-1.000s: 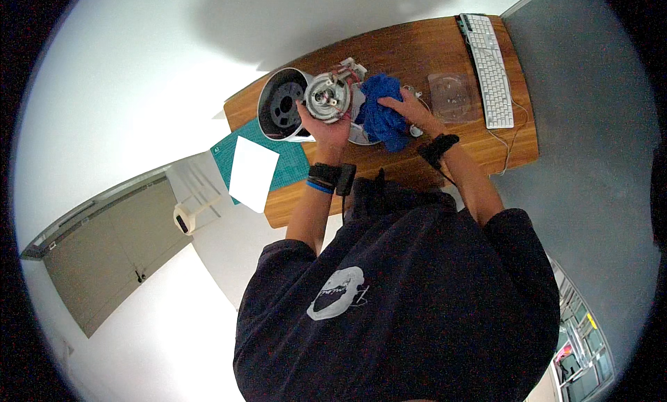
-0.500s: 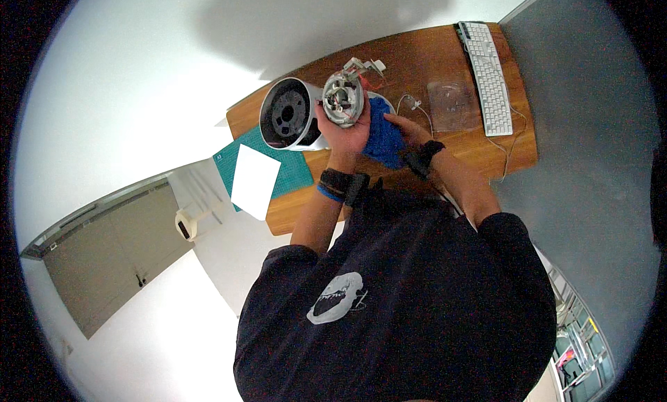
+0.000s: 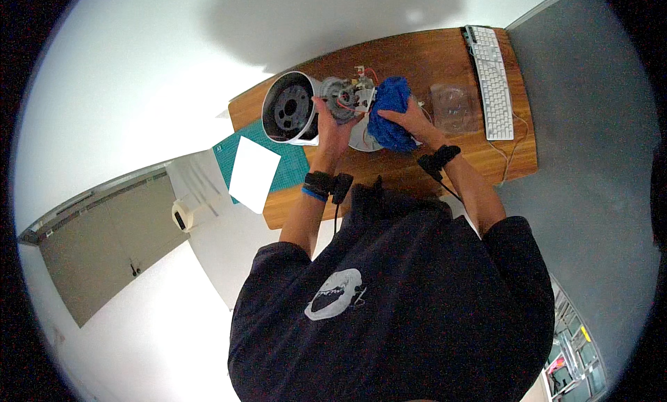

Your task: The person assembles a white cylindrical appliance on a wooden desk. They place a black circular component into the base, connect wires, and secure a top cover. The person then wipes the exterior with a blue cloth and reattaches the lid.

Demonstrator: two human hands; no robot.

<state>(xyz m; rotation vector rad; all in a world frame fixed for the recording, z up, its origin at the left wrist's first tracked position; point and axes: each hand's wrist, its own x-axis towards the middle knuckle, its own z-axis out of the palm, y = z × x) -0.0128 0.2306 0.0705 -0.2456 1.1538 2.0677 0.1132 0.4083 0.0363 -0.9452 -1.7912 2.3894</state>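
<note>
My left hand (image 3: 333,133) is closed around a round grey motor assembly (image 3: 339,98) with bare metal parts and red wires on its right side. In my right hand (image 3: 417,123) is a bunched blue cloth (image 3: 393,91), pinched with the thumb on top. The cloth lies against or just beside the assembly's wired end; whether they touch I cannot tell. To the left of the assembly stands a white cylindrical housing (image 3: 310,132), its dark interior facing me. Part of a white round piece (image 3: 361,139) shows under the cloth, mostly hidden.
On the wooden table (image 3: 424,51), a white keyboard (image 3: 492,86) with a cable lies along the right side. Left of it is a clear plastic tray (image 3: 454,107). A green cutting mat (image 3: 290,160) with a white sheet (image 3: 254,174) covers the front left corner.
The assembly has been turned, so its wired end points right instead of up. My right hand has shifted its hold on the cloth, which is now bunched higher, uncovering the white piece.
</note>
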